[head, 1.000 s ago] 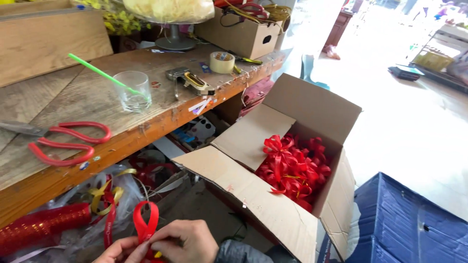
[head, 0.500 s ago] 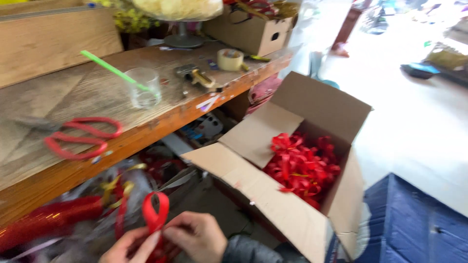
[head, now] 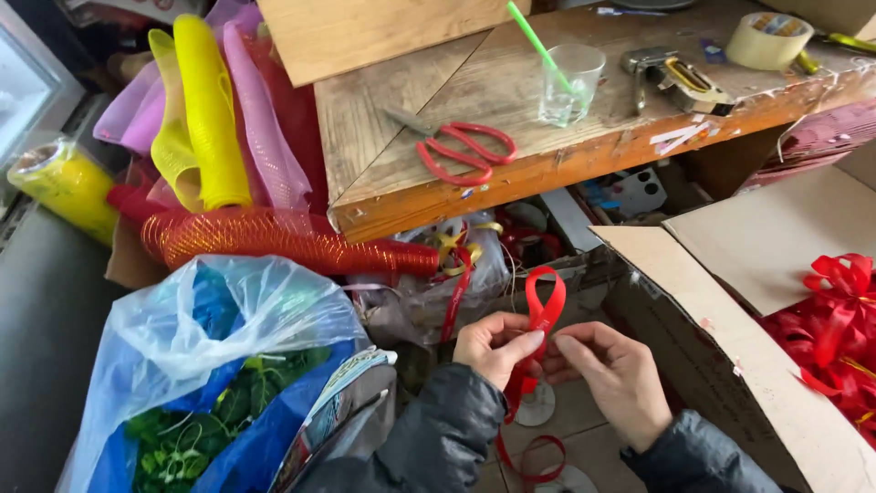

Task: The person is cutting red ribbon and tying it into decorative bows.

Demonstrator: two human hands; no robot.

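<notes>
Both hands, left hand and right hand, pinch a looped red ribbon below the worktop (red scissors on it), cardboard box alongside.

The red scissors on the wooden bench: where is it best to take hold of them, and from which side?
Grip the red scissors by the two looped handles, coming from above on the bench's front-edge side. They lie flat, loops open toward that edge, blades pointing away to the back left. The glass stands clear to their right.
</notes>
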